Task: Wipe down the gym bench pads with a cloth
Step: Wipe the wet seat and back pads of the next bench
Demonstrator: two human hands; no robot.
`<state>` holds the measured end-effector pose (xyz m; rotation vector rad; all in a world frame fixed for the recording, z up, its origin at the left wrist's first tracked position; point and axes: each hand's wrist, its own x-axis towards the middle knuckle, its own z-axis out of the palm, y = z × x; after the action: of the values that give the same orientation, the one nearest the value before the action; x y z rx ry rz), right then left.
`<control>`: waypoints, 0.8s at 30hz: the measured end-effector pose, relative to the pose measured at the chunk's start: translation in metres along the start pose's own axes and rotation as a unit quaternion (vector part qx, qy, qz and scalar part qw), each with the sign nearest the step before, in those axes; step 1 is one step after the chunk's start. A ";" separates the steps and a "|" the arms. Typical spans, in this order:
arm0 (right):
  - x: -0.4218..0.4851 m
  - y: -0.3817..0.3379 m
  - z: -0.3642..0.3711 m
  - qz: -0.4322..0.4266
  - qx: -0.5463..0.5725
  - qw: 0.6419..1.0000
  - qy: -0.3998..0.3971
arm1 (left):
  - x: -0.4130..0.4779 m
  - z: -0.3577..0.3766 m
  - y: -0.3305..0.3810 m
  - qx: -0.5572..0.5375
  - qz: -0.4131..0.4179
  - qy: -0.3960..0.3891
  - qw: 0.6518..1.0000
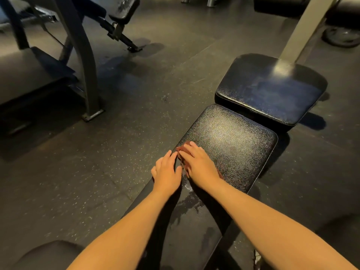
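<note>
A long black textured bench pad (233, 145) runs from the bottom centre up to the right. A second, squarer seat pad (272, 90) lies just beyond its far end. My right hand (198, 162) presses flat on a reddish-brown cloth (184, 151), which is mostly hidden under the palm, near the pad's left edge. My left hand (167, 170) rests flat beside it on the pad's left edge, fingers together, touching the cloth's side. Wet streaks (187, 207) shine on the pad between my forearms.
The floor (116, 123) is dark speckled rubber. A grey machine frame with a foot plate (91, 114) stands at the left. Another bench with a worn pad (124, 8) sits at top centre. A pale upright post (300, 30) rises behind the seat pad, and a weight plate (342, 38) lies at the right.
</note>
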<state>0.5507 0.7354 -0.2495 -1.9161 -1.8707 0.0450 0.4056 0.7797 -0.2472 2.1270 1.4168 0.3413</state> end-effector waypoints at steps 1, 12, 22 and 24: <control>0.004 0.004 -0.004 0.016 -0.011 1.000 0.007 | -0.002 -0.001 0.000 0.015 0.004 -0.007 1.000; -0.008 -0.004 0.007 0.001 0.017 1.000 0.014 | -0.022 0.005 -0.008 -0.023 0.009 -0.005 1.000; -0.022 -0.031 0.023 0.011 0.043 0.999 -0.009 | -0.028 0.006 -0.018 -0.062 -0.016 0.023 0.998; -0.014 -0.024 0.015 -0.023 0.030 0.999 -0.002 | -0.028 0.005 -0.019 -0.060 -0.009 0.019 0.998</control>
<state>0.5219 0.7254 -0.2589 -1.8334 -1.8929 0.0897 0.3823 0.7579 -0.2595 2.0188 1.3999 0.4510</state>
